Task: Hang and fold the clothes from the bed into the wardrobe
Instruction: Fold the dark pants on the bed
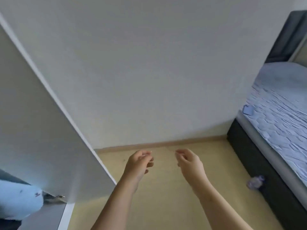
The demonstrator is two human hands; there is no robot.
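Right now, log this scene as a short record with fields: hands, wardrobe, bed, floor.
left hand: held out low, fingers loosely curled, nothing seen in it
right hand: likewise, apart from the left
white wardrobe door: open, at left
fluffy light-blue fabric item: lower left, behind that door
bed with quilted blue-grey mattress: at right
small blue flat object: on the mattress edge
clear plastic bottle: on the yellowish floor, beside the bed's dark base
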